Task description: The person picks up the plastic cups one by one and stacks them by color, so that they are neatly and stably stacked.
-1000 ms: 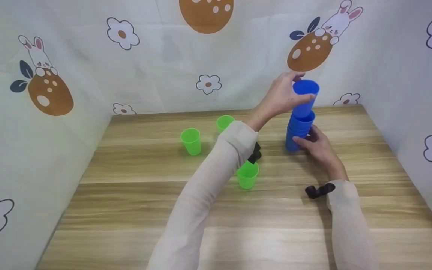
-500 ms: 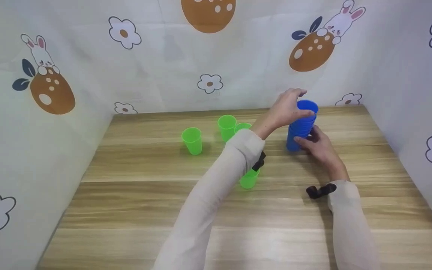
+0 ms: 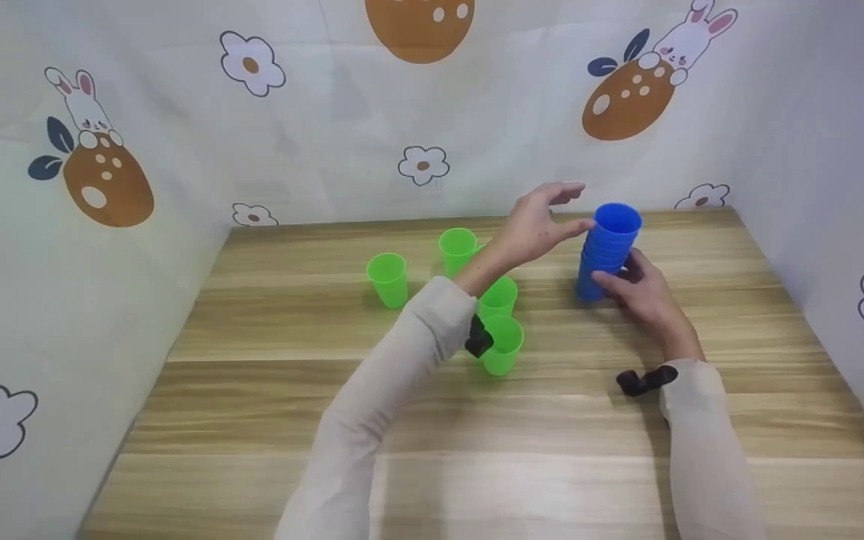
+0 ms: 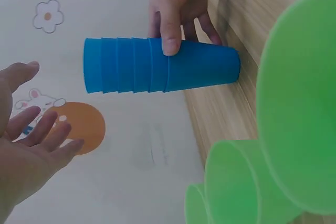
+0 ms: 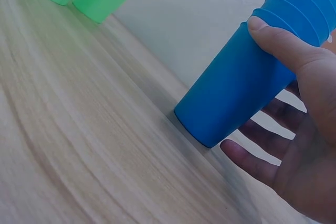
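The stack of blue cups stands upright on the far right of the wooden table. The right hand grips its lower part (thumb across the front, fingers curled behind). The left hand hovers just left of the stack's rim, fingers spread, holding nothing. Four green cups stand further left.

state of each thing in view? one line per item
Blue cups: nested in one upright stack on the table.
Green cups: four, upright, mouths up, apart from the stack.
Left hand: empty, fingers spread, beside the stack's rim.
Right hand: grips the stack's lower part.
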`<state>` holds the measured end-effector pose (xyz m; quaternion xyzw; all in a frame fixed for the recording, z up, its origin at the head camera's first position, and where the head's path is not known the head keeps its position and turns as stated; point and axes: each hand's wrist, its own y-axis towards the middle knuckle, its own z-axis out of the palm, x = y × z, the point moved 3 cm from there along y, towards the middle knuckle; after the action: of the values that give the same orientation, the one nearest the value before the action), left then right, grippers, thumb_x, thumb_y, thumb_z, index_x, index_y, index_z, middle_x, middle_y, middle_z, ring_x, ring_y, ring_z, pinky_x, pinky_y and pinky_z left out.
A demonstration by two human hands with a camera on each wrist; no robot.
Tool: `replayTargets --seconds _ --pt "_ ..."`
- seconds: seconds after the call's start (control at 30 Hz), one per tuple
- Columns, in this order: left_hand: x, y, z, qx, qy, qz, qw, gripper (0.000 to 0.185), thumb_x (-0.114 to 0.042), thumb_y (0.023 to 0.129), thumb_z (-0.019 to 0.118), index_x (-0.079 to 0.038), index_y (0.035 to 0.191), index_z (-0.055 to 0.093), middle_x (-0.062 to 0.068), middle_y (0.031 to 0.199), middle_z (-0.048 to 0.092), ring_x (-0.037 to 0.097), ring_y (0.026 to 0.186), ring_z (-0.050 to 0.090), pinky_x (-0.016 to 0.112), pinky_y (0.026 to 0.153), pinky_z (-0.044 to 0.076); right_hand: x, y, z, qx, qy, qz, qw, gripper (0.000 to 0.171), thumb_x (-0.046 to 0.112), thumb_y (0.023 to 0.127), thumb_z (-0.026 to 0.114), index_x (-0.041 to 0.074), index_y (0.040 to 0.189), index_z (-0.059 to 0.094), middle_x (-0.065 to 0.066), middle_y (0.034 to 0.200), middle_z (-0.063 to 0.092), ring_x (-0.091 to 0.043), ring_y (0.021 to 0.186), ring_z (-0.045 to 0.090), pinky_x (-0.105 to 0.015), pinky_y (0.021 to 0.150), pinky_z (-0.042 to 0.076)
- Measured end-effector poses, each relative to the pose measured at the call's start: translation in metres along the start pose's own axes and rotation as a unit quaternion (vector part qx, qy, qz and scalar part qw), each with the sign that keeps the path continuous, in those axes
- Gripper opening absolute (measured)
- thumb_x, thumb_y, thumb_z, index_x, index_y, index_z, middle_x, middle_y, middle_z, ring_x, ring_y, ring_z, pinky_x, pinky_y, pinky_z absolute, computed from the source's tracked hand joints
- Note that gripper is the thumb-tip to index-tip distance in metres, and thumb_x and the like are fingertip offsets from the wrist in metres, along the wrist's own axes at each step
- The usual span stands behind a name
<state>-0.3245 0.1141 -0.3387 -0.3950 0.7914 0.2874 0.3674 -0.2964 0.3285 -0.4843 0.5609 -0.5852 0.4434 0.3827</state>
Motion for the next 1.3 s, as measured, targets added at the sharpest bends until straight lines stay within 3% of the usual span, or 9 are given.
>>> replayTargets --seconds 0.37,0.63,0.93,1.07,1.3 --pt "0.021 -0.054 -0.048 -0.038 0.046 0.046 0.9972 0.056 -0.027 0.095 0.07 -0.01 0.144 0.052 0.007 0.141 0.059 0.02 0.135 0.052 0.031 0.117 0.04 -0.005 0.001 -0.001 -0.013 -0.011 -0.022 1.0 0.093 0.048 0.091 0.07 0.012 0.16 0.018 -0.02 0.16 0.034 -0.04 0.148 0.035 -0.058 0.122 0.027" --pt "0.048 -0.094 -0.064 -0.067 0.072 0.075 0.9923 0.054 -0.022 0.094 0.07 -0.006 0.142 0.052 0.012 0.14 0.058 0.025 0.134 0.053 0.035 0.117 0.04 -0.006 0.0 0.0 -0.017 0.01 -0.037 0.999 0.088 0.04 0.092 0.071 0.011 0.159 0.022 -0.02 0.158 0.038 -0.038 0.146 0.039 -0.055 0.119 0.034" --pt "0.075 -0.124 -0.087 -0.144 0.027 0.079 0.986 0.056 -0.016 0.088 0.076 -0.005 0.139 0.055 0.016 0.138 0.058 0.029 0.134 0.052 0.041 0.118 0.04 -0.004 0.002 0.0 -0.011 0.011 -0.023 1.0 0.089 0.04 0.093 0.07 0.011 0.16 0.02 -0.019 0.159 0.036 -0.037 0.146 0.038 -0.054 0.121 0.031" --pt "0.09 -0.132 -0.098 -0.177 0.003 0.061 0.9823 0.059 -0.015 0.086 0.078 -0.005 0.139 0.055 0.017 0.14 0.057 0.03 0.136 0.05 0.044 0.119 0.038 -0.004 0.003 -0.002 -0.006 0.013 -0.015 1.0 0.089 0.041 0.093 0.069 0.012 0.161 0.017 -0.018 0.161 0.033 -0.037 0.148 0.035 -0.055 0.123 0.028" --pt "0.127 -0.139 -0.112 -0.207 -0.022 -0.006 0.9781 0.066 -0.02 0.083 0.082 -0.011 0.142 0.054 0.01 0.147 0.053 0.026 0.142 0.044 0.046 0.122 0.033 -0.001 0.001 -0.002 -0.005 -0.003 -0.016 1.0 0.093 0.047 0.092 0.069 0.013 0.161 0.016 -0.019 0.162 0.032 -0.038 0.15 0.032 -0.057 0.124 0.025"
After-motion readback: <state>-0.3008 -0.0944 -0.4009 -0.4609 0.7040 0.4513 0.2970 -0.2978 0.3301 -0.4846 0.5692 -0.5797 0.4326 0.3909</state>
